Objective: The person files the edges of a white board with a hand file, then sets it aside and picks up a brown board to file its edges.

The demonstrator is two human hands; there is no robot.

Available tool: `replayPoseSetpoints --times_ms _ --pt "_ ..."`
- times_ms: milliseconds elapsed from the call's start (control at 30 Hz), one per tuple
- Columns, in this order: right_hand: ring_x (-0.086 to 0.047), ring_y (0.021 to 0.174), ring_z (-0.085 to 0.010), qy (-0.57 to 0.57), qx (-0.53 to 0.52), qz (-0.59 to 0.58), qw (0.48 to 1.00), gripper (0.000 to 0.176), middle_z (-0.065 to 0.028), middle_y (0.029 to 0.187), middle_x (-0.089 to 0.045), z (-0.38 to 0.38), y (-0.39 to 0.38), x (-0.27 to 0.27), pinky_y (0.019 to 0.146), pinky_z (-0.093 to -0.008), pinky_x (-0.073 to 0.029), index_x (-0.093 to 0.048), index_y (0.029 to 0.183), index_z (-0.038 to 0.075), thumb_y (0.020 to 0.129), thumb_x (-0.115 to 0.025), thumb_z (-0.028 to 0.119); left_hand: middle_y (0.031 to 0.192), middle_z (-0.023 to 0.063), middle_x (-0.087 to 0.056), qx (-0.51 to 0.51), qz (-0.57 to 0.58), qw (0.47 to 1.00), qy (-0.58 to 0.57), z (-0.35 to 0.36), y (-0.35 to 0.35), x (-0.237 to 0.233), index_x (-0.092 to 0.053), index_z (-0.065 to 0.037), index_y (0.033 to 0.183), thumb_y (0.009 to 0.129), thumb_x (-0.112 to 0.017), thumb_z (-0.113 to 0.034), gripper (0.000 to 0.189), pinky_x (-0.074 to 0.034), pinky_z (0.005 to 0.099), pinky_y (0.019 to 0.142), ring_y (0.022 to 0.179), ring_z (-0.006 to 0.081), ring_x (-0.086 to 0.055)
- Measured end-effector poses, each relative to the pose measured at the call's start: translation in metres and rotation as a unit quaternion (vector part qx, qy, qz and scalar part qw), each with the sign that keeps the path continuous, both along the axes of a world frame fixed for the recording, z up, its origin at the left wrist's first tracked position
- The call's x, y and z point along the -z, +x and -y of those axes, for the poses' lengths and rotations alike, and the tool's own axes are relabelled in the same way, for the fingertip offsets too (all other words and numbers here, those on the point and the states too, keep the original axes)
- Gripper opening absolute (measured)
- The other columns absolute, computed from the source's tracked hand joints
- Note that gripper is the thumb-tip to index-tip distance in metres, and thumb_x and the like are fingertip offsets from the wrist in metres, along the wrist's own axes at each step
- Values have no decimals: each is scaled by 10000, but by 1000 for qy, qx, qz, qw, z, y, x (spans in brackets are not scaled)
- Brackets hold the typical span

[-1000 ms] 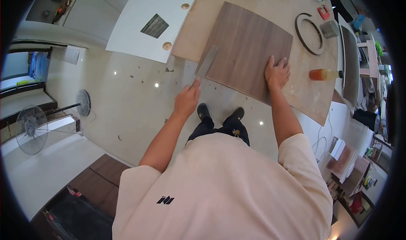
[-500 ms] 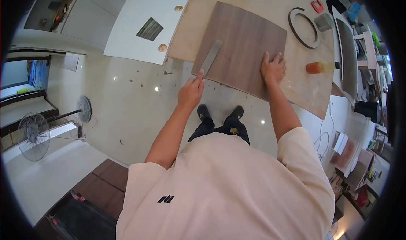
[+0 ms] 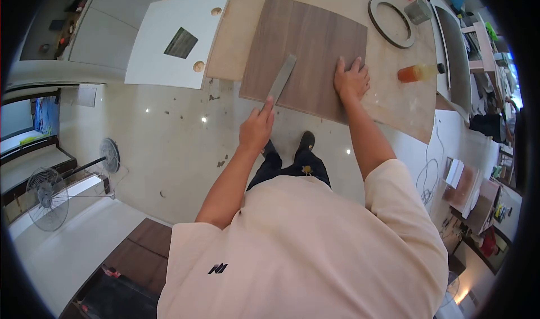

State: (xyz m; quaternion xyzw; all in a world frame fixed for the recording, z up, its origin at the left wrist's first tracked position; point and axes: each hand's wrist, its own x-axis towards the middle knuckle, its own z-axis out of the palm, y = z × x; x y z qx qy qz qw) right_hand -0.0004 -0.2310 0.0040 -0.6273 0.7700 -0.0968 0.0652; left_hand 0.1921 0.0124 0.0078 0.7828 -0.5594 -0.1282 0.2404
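A dark brown wood-grain panel (image 3: 312,43) lies flat on a light plywood workbench (image 3: 394,102). My left hand (image 3: 257,129) grips the lower end of a flat grey metal file (image 3: 281,79), whose blade rests slanted across the panel's near edge. My right hand (image 3: 351,81) presses palm down on the panel's near right corner, fingers spread.
A white board (image 3: 169,37) with two round holes overhangs the bench's left end. A wooden ring (image 3: 392,22), a small grey block (image 3: 419,10) and an orange bottle (image 3: 416,72) lie at the right. Two standing fans (image 3: 48,198) are on the shiny floor at left.
My left hand has pushed the file rightward along the panel's near edge, from its left corner toward the middle. My right hand stays pressed on the panel.
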Motion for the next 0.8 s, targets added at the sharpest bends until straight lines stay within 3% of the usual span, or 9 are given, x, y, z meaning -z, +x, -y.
replayPoseSetpoints --times_ms 67,200,400,467,567,667,800 --pt "-321 1438 -363 1 3 6 1000 796 -208 1557 -352 4 3 -3 1170 -502 -230 -389 1541 130 943 -441 652 799 133 -570 0 13 999 -51 -27 11 5 -516 -273 1455 987 -598 -281 475 -533 483 624 688 370 -617" --pt "-327 1432 -357 3 8 8 1000 796 -202 1551 -357 1 2 -4 1162 -501 -240 -392 1539 130 941 -444 653 823 147 -591 -63 -26 995 74 -105 27 7 -531 -257 1435 1004 -564 -298 434 -531 499 656 716 388 -628" --pt "-331 1426 -353 -6 1 4 1000 798 -201 1545 -361 4 1 -4 1157 -500 -246 -385 1540 136 938 -454 655 827 146 -596 -5 -8 999 32 -2 6 0 -521 -256 1448 999 -576 -289 453 -533 492 662 722 386 -632" --pt "-330 1426 -354 -4 -3 5 1000 797 -202 1545 -362 3 1 -4 1158 -501 -245 -386 1540 139 937 -458 654 828 145 -596 6 -5 999 44 5 8 -7 -516 -255 1454 998 -579 -288 462 -533 489 659 719 386 -631" --pt "-329 1427 -356 -4 -1 11 1000 796 -205 1544 -364 2 3 -3 1160 -505 -243 -386 1541 142 937 -459 655 836 144 -597 -25 -14 997 -65 -59 25 10 -525 -247 1441 1002 -569 -294 444 -532 489 660 735 391 -633" --pt "-325 1430 -358 -5 -4 6 1000 799 -208 1545 -360 -2 -2 2 1162 -511 -239 -382 1543 139 939 -455 656 860 139 -610 -68 -36 991 105 -94 34 -2 -532 -248 1432 1001 -569 -294 435 -530 489 666 758 391 -635" --pt "-322 1434 -360 -3 -4 1 1000 796 -215 1545 -358 1 1 2 1163 -512 -236 -385 1541 129 943 -452 651 854 128 -608 -11 -15 999 28 -14 14 2 -552 -247 1422 999 -575 -290 425 -529 484 666 751 384 -628"
